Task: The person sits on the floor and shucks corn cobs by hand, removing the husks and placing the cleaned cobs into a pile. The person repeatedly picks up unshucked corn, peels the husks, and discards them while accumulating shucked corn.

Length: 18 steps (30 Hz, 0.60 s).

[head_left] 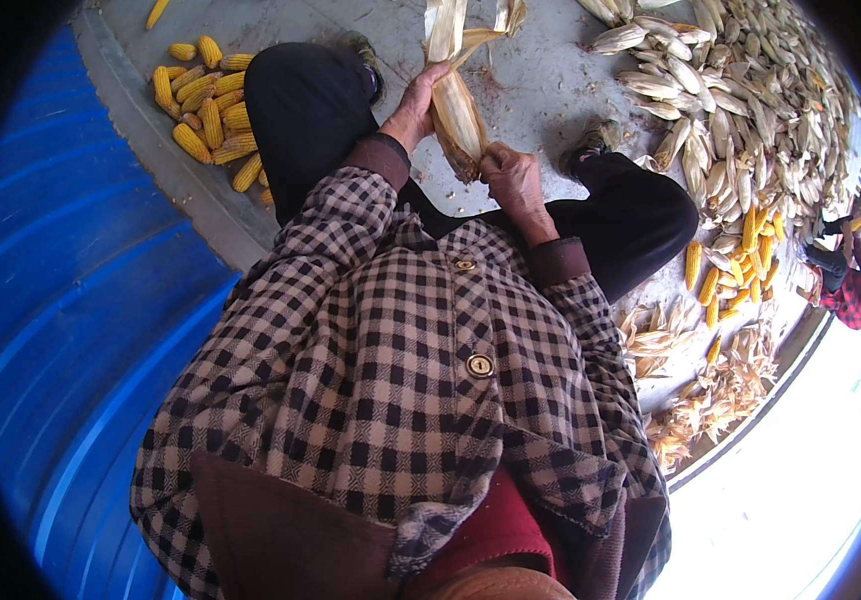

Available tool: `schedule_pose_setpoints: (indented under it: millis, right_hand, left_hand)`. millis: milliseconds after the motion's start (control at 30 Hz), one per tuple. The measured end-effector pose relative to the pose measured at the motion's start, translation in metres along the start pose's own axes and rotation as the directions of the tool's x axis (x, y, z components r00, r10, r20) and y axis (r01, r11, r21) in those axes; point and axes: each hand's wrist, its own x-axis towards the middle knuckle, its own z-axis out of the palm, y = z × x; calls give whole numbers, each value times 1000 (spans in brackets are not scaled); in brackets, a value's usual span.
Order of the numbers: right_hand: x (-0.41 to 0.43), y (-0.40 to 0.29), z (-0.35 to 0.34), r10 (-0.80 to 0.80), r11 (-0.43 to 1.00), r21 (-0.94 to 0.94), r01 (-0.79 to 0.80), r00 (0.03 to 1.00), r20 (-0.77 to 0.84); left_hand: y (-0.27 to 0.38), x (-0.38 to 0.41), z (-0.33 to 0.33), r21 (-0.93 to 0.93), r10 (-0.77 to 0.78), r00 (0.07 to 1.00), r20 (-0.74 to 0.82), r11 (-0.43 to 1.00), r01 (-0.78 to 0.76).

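Observation:
Between my knees, a corn ear in dry husk (458, 120) is held tilted over the floor. My left hand (423, 101) grips it around its upper part, where pale husk strips stick out past the fingers. The fingers of my right hand (511, 174) are closed at its darker lower end, pinching the husk there. Any kernels inside are hidden by the husk. Beside my left knee lies a heap of bare yellow corn ears (211, 120).
A large pile of unhusked corn (745, 97) spreads at the right. Nearer lie husked ears (757, 247) and loose husks (723, 386). Blue corrugated sheet metal (85, 300) borders the grey floor (535, 45) at left. Another person (850, 289) is at the far right edge.

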Motion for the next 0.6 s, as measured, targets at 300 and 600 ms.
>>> schedule_pose_setpoints:
  millis: [300,600]
  right_hand:
    - [56,22,-41,434,895,279,-348,826,-360]
    - [60,39,-35,494,499,811,-304,869,22]
  left_hand:
    - [-14,-16,13,-72,-250,930,268,958,279]
    - [-18,3,-10,-194,-177,951,254,954,230]
